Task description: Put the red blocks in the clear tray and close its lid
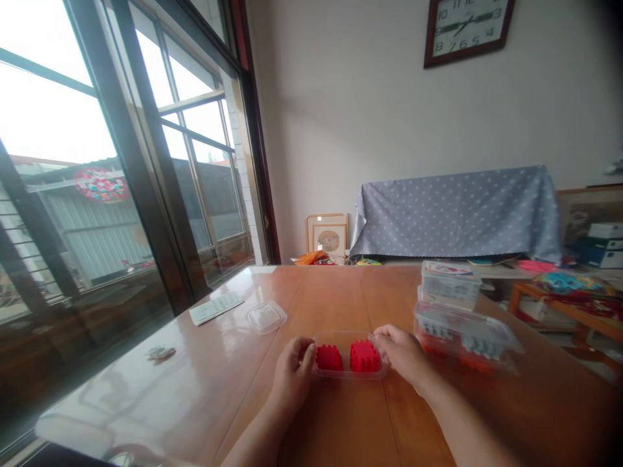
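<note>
Left hand [292, 370]: fingers [305, 358] curled, tips against the left end of the tray [349, 374]. Right hand [402, 350]: fingers [384, 337] bent over the tray's right end, touching its rim. Neither hand lifts anything; both pinch the tray between them (a steadying hold, by the look of it).

Tray: clear, shallow, lidless, on the tabletop [341, 298] just in front of the person. Long axis runs left to right, open side up. Inside, two red blocks [329, 357] side by side, toothed tops upward, a small gap between them.

Step in hand, as judged: settling or squaring the tray with its blocks. A next move would call for one hand to keep the tray still while the other is freed.

Outward: a clear lid [266, 317] lies well apart to the left; stacked clear boxes [457, 324] stand near on the right.
</note>
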Tool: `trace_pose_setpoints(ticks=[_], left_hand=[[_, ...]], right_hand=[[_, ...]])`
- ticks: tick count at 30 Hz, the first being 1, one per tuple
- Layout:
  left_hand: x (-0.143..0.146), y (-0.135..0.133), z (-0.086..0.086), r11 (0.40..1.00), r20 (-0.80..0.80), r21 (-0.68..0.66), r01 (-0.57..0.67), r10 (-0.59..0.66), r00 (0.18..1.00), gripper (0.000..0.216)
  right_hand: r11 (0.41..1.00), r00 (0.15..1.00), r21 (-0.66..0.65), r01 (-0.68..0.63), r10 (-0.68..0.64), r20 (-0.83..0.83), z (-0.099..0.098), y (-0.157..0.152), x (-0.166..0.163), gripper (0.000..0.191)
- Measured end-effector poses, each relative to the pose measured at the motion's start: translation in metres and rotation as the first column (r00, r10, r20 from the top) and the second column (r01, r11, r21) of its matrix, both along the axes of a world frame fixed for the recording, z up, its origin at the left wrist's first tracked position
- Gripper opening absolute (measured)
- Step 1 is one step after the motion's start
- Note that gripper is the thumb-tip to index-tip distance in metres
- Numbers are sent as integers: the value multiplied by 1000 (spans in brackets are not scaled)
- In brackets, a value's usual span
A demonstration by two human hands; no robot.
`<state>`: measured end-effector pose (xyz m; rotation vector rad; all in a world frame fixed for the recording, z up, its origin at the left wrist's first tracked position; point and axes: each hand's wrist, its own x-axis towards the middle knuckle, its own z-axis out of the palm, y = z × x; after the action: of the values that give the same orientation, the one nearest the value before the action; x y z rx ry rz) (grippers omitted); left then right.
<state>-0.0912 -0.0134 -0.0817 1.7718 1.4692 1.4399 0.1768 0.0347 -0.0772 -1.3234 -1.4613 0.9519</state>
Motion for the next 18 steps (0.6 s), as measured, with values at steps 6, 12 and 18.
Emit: trace_pose_setpoints(ticks=[6,12,18], left_hand=[[-31,20,-2,990,-74,62,-125,130,989,25],[-92,44,4,933,-394,37,-358,343,853,12],[-116,54,6,897,-581,-2,-443,359,730,11]], right_hand=[[992,990,-52,117,-112,88,-10,10,8,36],[993,988,-36,111,-107,113,-6,8,11,41],[994,984,0,111,-110,142,-5,6,13,43]])
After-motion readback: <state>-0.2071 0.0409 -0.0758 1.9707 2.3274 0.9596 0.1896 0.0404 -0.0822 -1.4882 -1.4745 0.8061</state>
